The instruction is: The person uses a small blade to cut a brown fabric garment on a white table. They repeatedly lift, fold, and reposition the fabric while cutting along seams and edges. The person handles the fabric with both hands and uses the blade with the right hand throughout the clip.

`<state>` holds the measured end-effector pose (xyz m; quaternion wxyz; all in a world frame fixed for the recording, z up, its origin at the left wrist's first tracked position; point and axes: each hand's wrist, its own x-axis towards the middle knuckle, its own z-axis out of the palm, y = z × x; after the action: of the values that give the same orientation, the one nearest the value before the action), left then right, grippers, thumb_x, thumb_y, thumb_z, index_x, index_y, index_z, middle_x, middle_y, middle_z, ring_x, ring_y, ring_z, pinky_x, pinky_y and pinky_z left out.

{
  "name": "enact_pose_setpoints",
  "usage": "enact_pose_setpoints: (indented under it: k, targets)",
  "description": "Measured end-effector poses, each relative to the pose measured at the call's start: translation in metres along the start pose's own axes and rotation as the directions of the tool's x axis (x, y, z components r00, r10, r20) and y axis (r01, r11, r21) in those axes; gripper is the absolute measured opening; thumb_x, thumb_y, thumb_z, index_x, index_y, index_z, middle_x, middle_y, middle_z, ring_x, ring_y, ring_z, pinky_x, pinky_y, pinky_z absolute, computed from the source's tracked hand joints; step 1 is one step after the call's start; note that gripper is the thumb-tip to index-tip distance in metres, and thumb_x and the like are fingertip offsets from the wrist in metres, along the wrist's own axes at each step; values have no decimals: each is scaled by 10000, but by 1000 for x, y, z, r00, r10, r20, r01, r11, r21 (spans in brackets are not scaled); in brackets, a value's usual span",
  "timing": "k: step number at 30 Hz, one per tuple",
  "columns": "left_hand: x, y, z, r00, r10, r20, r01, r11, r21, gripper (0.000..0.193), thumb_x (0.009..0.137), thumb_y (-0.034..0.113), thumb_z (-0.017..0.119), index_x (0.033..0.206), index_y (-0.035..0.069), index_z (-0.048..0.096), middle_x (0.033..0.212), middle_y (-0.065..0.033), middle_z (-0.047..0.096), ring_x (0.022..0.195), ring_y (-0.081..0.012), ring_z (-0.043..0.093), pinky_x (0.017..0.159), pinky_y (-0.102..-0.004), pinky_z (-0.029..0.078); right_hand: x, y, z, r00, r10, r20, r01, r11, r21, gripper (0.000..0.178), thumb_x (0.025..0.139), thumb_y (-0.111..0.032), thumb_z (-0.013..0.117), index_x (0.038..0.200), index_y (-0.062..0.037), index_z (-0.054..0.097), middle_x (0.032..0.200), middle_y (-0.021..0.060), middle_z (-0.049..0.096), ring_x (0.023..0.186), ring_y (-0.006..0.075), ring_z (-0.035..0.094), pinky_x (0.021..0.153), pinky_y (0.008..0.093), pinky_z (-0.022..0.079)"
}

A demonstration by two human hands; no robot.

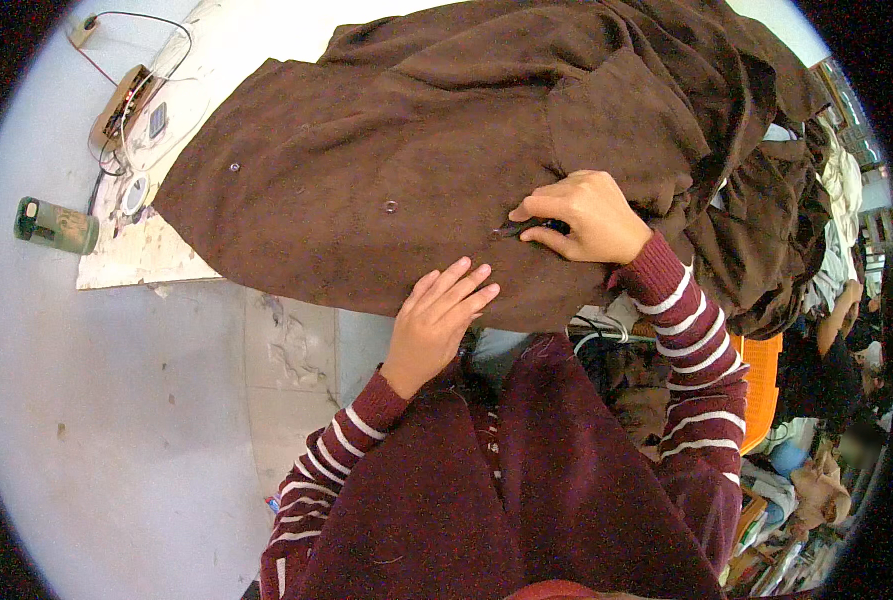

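Observation:
A large brown cloth garment [336, 130] lies spread over the white table, its far part bunched into folds. My right hand [598, 215] is closed on small dark thread snips [533, 228], with the tip low against the cloth. My left hand [440, 318] rests on the near edge of the garment, its fingers stretched out and holding nothing. Two small round shiny buttons or rings sit in the cloth, one [391, 207] left of the snips and another [234, 167] farther left. Whatever the snips' tip touches is too small to make out.
A bare corner of the white table [156, 255] shows at left, with a green-tinted bottle [58, 226] beside it. Wires and a brown box-like device [121, 110] lie at the table's left edge. An orange crate [761, 385] stands at right, near heaped fabrics [816, 490].

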<state>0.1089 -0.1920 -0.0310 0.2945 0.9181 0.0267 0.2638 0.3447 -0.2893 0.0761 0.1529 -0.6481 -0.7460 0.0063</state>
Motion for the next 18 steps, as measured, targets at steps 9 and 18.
enact_pose_setpoints:
  k: [9, 18]
  targets:
    - [-1, 0, -1, 1000, -26, 6, 26, 999, -32, 388, 862, 74, 548, 1232, 181, 598, 1364, -25, 525, 1294, -257, 443, 1042, -450, 346, 2, -2, -4, 995, -70, 69, 70, 998, 7, 198, 805, -292, 663, 939, -146, 649, 808, 51, 668, 745, 288, 639, 639, 404, 491]
    - [-2, -1, 0, 1000, -12, -3, 12, 1000, -3, 378, 870, 70, 541, 1229, 174, 598, 1352, -28, 536, 1286, -260, 453, 1033, -451, 351, 4, 2, 7, 996, -86, 22, 86, 996, -12, 165, 774, -243, 705, 910, -153, 682, 762, 19, 662, 687, 233, 631, 605, 349, 460]
